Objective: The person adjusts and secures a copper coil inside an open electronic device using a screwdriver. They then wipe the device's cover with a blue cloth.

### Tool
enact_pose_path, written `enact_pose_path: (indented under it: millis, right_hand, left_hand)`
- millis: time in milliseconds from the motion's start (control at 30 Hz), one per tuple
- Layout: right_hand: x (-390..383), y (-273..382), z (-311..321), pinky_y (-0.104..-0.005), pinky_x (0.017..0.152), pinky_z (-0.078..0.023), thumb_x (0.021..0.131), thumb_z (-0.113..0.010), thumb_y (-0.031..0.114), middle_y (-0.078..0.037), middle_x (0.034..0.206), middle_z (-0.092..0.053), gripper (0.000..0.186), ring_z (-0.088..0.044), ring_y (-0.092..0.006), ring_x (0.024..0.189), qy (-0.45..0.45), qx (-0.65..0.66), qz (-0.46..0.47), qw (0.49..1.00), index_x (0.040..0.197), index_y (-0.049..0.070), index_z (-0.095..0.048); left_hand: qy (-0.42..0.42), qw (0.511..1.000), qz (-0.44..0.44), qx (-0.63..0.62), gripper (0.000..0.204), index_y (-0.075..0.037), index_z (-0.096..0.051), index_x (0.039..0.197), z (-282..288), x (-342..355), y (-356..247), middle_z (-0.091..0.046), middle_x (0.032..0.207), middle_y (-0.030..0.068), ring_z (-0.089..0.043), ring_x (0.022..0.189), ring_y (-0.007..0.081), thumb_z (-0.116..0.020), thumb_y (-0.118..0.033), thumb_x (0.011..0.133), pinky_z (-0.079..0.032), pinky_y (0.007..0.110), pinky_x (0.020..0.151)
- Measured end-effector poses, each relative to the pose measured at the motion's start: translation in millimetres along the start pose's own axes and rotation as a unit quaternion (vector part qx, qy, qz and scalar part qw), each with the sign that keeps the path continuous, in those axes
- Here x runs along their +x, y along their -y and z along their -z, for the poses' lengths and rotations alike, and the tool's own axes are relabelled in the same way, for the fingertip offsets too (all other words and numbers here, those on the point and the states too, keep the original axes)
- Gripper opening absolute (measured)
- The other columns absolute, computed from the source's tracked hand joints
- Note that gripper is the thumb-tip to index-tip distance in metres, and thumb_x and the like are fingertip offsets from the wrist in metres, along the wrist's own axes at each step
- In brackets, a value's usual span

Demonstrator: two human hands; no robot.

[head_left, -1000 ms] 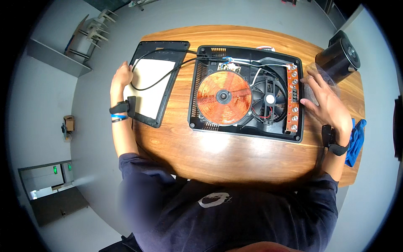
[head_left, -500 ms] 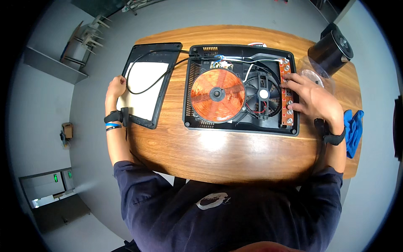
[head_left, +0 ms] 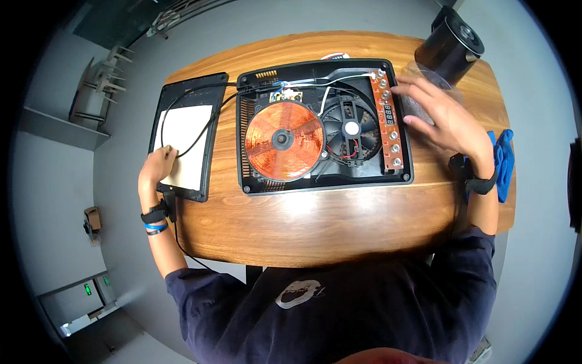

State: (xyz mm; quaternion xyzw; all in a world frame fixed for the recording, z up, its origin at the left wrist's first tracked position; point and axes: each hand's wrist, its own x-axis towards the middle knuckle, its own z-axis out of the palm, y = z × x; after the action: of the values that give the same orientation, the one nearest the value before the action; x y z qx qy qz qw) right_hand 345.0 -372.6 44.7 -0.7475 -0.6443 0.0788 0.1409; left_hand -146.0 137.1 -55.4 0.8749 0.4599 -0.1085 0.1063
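Note:
An opened induction cooker [head_left: 315, 185] lies on the wooden table, its inside facing up. It shows a round copper coil [head_left: 267, 142], a black fan [head_left: 351, 128] and an orange circuit board [head_left: 390, 130] with a small display. Left of it is a black-framed cover panel [head_left: 206, 164] with a pale rectangular sheet [head_left: 191, 130]. My left hand [head_left: 159, 165] is over this sheet, fingers closed at the loop of the black power cable [head_left: 200, 134]. Just off the cooker's right edge, my right hand [head_left: 445, 118] hovers open, fingers spread, holding nothing.
A black kettle [head_left: 451, 48] stands at the far right, and a clear plastic container [head_left: 418, 76] is partly behind my right hand. A blue cloth [head_left: 504, 164] lies at the table's right edge. Stools [head_left: 112, 64] stand against the wall at far left.
My right hand has lifted off the circuit board and moved right of the cooker, uncovering the display. My left hand has moved nearer along the panel. The whole view has shifted slightly.

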Motion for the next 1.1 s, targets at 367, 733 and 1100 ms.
enact_pose_path:
  millis: [367,733,1100]
  right_hand:
    - [-17,-4,-29,-0.0523,0.137,-0.042,0.098,-0.087,0.014,-0.019,0.186,-0.038,0.091,-0.043,-0.044,0.167,0.056,-0.008,-0.038,0.998,0.177,0.008,-0.04]
    - [-26,5,-26,-0.0516,0.126,-0.051,0.106,-0.075,0.012,-0.021,0.171,-0.057,0.066,-0.057,-0.0457,0.153,0.011,-0.063,-0.046,0.997,0.168,0.003,-0.052]
    - [-58,44,-25,-0.0524,0.109,-0.057,0.102,-0.08,0.011,-0.022,0.135,-0.07,0.073,-0.067,-0.0455,0.129,0.037,-0.089,-0.121,0.988,0.169,0.005,-0.051]
  left_hand:
    - [0.02,0.927,-0.366,-0.081,0.093,-0.004,-0.039,0.179,17,-108,-188,-0.026,0.187,0.034,-0.029,0.173,0.0527,-0.082,-0.04,0.105,-0.029,0.055,0.142]
    - [0.018,0.925,-0.369,0.091,0.129,-0.008,-0.027,0.184,1,-139,-253,-0.021,0.189,0.0311,-0.024,0.168,0.0671,-0.089,-0.066,0.086,-0.037,0.066,0.135]
    - [-0.052,0.913,-0.39,0.111,0.12,-0.008,-0.031,0.182,-23,-135,-249,-0.029,0.185,0.0342,-0.032,0.163,0.0717,-0.084,-0.068,0.093,-0.044,0.072,0.127]
